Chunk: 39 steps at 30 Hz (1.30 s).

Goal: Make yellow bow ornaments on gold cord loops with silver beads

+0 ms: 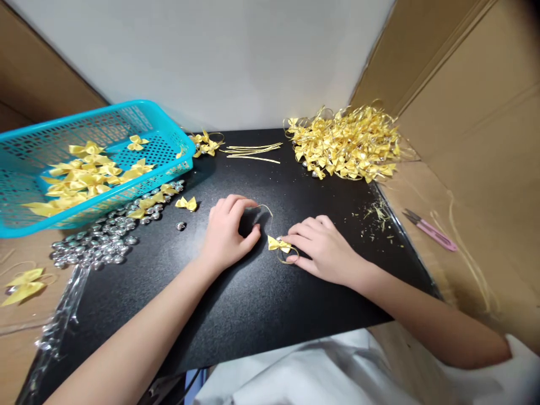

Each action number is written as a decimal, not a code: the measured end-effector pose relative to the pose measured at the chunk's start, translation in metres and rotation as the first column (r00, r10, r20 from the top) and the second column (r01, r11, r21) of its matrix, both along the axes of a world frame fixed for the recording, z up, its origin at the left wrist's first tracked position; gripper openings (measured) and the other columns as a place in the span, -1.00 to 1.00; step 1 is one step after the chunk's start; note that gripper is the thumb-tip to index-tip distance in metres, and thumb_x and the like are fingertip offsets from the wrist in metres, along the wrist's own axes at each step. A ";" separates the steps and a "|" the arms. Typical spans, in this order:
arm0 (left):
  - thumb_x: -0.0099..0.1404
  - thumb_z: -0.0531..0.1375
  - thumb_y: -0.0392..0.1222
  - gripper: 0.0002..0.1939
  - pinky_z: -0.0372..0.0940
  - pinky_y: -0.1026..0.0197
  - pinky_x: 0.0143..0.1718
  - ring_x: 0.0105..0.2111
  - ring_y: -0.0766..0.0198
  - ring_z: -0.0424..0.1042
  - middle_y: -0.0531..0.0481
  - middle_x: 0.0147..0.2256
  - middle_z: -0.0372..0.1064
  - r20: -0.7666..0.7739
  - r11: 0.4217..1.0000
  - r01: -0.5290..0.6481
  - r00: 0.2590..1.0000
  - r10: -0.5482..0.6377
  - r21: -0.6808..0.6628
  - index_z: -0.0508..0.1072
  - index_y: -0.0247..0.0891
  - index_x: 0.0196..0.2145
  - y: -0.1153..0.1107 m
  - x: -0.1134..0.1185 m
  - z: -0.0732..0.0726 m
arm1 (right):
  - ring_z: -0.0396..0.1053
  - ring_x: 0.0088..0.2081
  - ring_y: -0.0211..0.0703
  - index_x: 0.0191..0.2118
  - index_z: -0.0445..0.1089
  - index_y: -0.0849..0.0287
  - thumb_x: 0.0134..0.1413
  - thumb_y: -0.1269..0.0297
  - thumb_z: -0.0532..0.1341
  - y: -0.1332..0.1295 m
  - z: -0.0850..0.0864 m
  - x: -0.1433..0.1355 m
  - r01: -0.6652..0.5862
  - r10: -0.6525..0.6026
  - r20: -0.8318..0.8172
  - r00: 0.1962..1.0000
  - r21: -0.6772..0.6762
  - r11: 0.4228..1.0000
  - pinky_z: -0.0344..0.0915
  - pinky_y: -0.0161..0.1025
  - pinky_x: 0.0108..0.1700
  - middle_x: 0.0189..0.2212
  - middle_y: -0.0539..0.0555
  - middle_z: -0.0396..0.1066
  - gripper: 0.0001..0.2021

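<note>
My right hand [323, 250] pinches a small yellow ribbon bow [278, 244] low over the black tabletop. A thin gold cord [288, 261] loops at the bow beside my right fingertips, and its other end curves up toward my left hand [228, 230]. That left hand rests on the table, thumb and forefinger apart. The cord's far end reaches its forefinger tip; whether it is gripped between the fingers is hidden. Left of this hand lie another yellow bow [186, 203] and a single silver bell-like bead [181, 226].
A turquoise basket [143, 107] of yellow bows stands at left, with many silver beads [97, 242] before it. Cut gold cords [253, 157] lie at the back. A heap of corded bows [346, 146] sits back right. Pink-handled snips [434, 232] lie on cardboard at right.
</note>
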<state>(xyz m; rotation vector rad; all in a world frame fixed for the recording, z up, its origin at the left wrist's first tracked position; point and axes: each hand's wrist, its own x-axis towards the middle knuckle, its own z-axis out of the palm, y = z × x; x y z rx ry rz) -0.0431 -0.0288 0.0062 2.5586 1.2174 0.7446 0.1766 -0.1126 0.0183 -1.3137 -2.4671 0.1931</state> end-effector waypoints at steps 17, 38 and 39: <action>0.30 0.16 0.06 -0.72 0.07 0.09 -0.28 -0.31 0.13 0.30 0.00 -0.38 0.44 -0.043 0.965 0.150 0.986 -0.162 -0.216 0.41 -0.23 -0.34 -0.023 0.020 0.005 | 0.45 -0.35 -0.19 -0.32 0.50 0.14 0.18 0.40 0.26 0.017 -0.021 -0.014 0.199 -0.110 -0.593 0.797 0.088 0.976 0.27 -0.16 -0.22 -0.41 0.03 0.53 -0.92; 0.36 0.13 -0.21 -0.86 0.03 0.10 -0.37 -0.40 0.15 0.21 -0.01 -0.45 0.39 -0.107 0.979 0.107 0.990 -0.089 0.174 0.43 -0.26 -0.34 -0.031 0.022 0.002 | 0.27 -0.38 -0.17 -0.37 0.36 0.17 0.23 0.26 0.16 0.008 -0.016 -0.021 0.295 -0.252 -0.238 0.938 0.164 0.941 0.03 -0.10 -0.14 -0.48 0.01 0.44 -0.84; 0.36 0.14 -0.21 -0.87 0.02 0.10 -0.37 -0.40 0.15 0.21 0.00 -0.45 0.40 -0.112 0.975 0.111 0.990 -0.090 0.194 0.43 -0.25 -0.34 -0.031 0.022 0.002 | 0.26 -0.39 -0.18 -0.36 0.37 0.18 0.24 0.27 0.14 0.009 -0.017 -0.021 0.288 -0.251 -0.220 0.943 0.157 0.945 0.02 -0.11 -0.15 -0.48 0.00 0.43 -0.83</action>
